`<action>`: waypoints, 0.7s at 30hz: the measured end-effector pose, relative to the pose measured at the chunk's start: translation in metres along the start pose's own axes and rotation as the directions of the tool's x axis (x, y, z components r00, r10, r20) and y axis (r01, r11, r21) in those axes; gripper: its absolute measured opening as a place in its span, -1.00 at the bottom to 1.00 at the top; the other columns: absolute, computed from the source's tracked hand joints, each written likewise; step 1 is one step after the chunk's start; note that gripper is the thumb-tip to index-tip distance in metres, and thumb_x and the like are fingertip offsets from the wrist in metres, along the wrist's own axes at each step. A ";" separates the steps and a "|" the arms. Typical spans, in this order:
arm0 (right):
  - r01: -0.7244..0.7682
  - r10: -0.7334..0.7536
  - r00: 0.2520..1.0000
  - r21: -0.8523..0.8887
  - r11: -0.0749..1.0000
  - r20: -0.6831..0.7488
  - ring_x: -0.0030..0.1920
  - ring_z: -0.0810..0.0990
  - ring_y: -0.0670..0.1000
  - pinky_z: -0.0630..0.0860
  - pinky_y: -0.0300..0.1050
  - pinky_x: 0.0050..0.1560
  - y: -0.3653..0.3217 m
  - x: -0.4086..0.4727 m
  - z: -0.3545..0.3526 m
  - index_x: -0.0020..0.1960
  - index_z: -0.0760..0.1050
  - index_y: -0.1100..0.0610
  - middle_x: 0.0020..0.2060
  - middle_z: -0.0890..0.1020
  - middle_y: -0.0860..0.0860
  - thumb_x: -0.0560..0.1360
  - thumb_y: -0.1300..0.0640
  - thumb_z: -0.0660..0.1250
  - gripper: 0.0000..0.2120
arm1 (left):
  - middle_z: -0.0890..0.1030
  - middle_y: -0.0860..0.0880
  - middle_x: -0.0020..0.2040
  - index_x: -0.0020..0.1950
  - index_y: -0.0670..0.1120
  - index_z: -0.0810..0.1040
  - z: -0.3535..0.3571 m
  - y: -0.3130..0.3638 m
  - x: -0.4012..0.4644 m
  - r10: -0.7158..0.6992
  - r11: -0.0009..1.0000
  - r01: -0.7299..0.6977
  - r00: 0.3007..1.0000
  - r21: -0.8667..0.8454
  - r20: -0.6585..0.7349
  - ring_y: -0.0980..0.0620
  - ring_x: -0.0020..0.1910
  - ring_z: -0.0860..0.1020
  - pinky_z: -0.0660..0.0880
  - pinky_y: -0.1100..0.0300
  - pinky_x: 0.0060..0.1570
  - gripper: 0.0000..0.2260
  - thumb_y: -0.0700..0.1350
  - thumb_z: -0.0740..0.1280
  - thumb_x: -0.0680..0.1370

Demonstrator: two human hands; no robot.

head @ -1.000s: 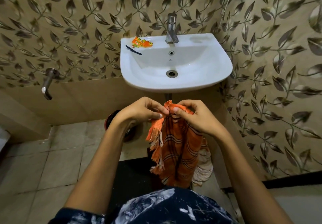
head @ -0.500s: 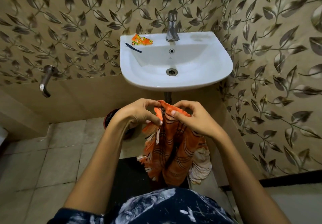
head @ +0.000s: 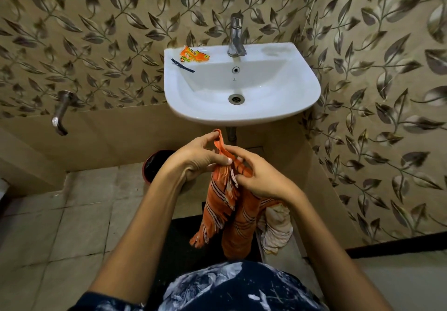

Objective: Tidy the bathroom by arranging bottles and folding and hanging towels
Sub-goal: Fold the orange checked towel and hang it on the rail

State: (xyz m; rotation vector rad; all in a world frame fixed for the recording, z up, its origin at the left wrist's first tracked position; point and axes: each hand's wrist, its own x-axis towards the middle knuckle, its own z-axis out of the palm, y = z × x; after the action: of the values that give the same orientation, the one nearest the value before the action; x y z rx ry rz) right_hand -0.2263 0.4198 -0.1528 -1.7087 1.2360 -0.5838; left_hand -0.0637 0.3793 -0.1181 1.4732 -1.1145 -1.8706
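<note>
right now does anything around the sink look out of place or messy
Yes. An orange sachet and a dark strip lie loose on the sink rim's back left corner. A pale crumpled cloth sits on the floor below, beside the orange striped towel that both hands hold.

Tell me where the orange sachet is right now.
In the head view, the orange sachet lies on the back left ledge of the white sink, left of the tap, beside a dark strip.
</note>
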 end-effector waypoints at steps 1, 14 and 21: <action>-0.002 0.002 1.000 0.006 1.000 -0.007 0.00 0.61 0.26 0.56 0.20 0.06 0.001 0.001 0.000 0.38 0.27 -0.25 0.20 0.55 -0.03 0.46 0.34 0.24 -0.35 | 0.57 -0.09 -0.13 0.46 -0.04 0.26 0.000 -0.001 0.000 0.002 1.000 -0.002 1.000 0.006 0.000 0.06 -0.13 0.57 0.52 0.21 -0.20 -0.28 -0.50 0.35 0.38; 0.000 0.023 0.986 0.138 0.990 -0.168 -0.32 0.45 -0.11 0.40 -0.30 -0.27 0.010 0.006 -0.001 -0.04 0.35 -0.09 -0.26 0.56 -0.12 0.42 0.28 0.42 -0.65 | 0.61 -0.12 -0.36 -0.22 -0.16 0.65 0.001 -0.004 0.000 0.080 0.956 -0.051 0.993 0.288 -0.089 0.07 -0.43 0.55 0.51 0.32 -0.44 -0.73 -0.46 0.25 0.45; 0.046 -0.016 0.981 0.157 0.987 -0.191 -0.44 0.35 -0.19 0.33 -0.35 -0.34 0.011 0.009 0.002 -0.10 0.25 -0.08 -0.28 0.49 -0.10 0.40 0.35 0.38 -0.59 | 0.63 -0.08 -0.38 -0.32 -0.19 0.64 0.011 -0.004 0.001 -0.030 0.961 0.084 0.979 0.263 -0.203 0.08 -0.50 0.54 0.50 0.32 -0.40 -0.83 -0.15 0.34 0.41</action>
State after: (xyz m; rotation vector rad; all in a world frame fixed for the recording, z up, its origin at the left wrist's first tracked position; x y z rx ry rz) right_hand -0.2267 0.4115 -0.1644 -1.5673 1.2594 -0.8588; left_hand -0.0737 0.3836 -0.1207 1.8168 -1.2803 -1.6131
